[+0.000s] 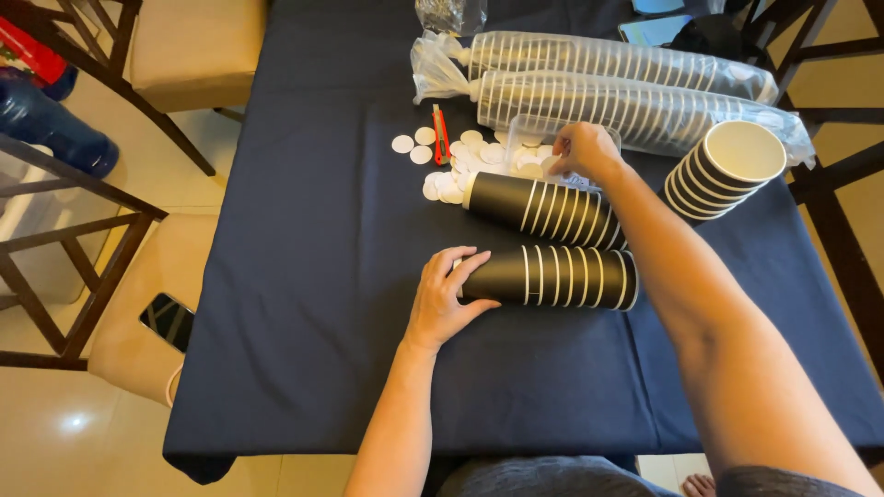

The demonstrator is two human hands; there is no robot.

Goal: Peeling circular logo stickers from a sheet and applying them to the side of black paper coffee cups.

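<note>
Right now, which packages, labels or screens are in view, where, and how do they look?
Two clear plastic sleeves: far side of the table, long tubes over stacked cups.
Small clear bag: far edge, crumpled.
Phone: on the chair at left, dark screen.
Tablet-like device: far edge, pale blue.
</note>
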